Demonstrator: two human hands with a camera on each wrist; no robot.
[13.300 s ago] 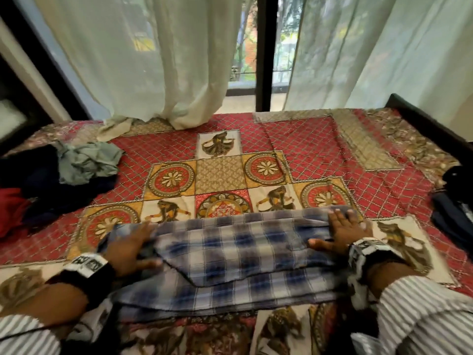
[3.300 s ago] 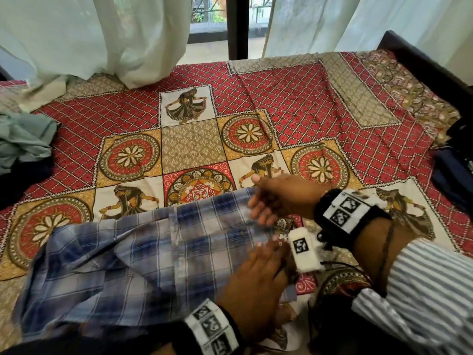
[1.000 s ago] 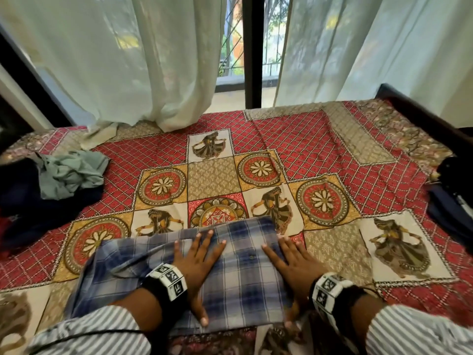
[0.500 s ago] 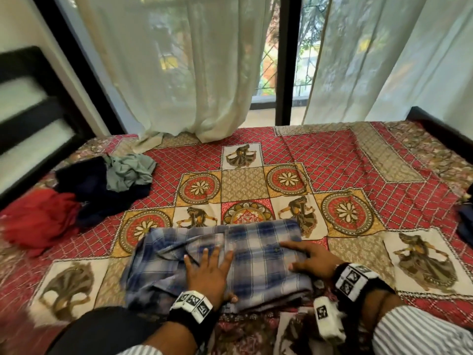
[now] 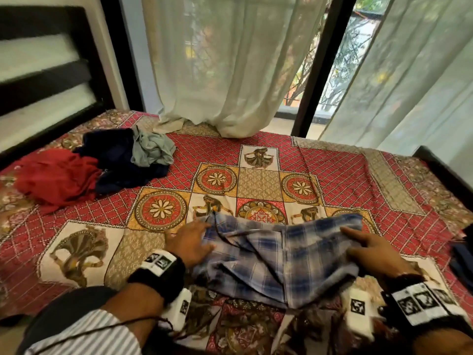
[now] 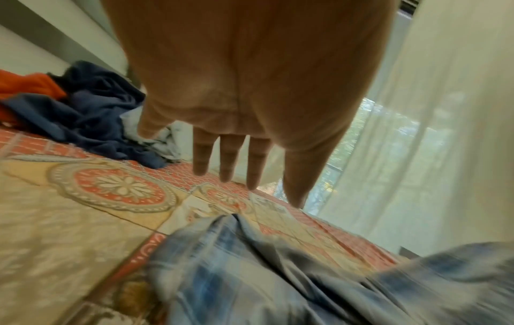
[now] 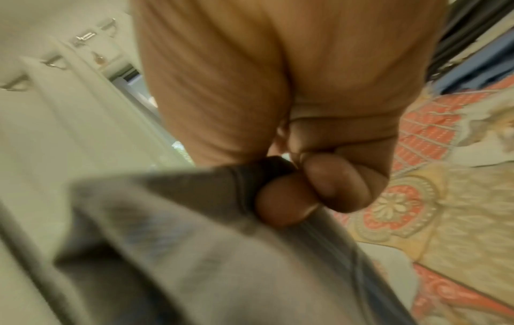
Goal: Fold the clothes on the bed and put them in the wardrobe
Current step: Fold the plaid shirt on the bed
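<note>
The near half of the plaid shirt (image 6: pixel 292 281) is motion-blurred in the left wrist view; its check pattern smears and its lower part is cut off by the bottom edge. In the right wrist view the shirt cloth is blurred to grey, and the right hand (image 7: pixel 292 123) is cut off by the top edge. The right thumb and forefinger pinch a fold; the remaining fingers are hidden behind it. In the head view a dark garment (image 5: pixel 460 257) is cut off by the right edge; its type cannot be told. The red garment (image 5: pixel 56 179) overlaps part of the navy garment (image 5: pixel 120 160).
</note>
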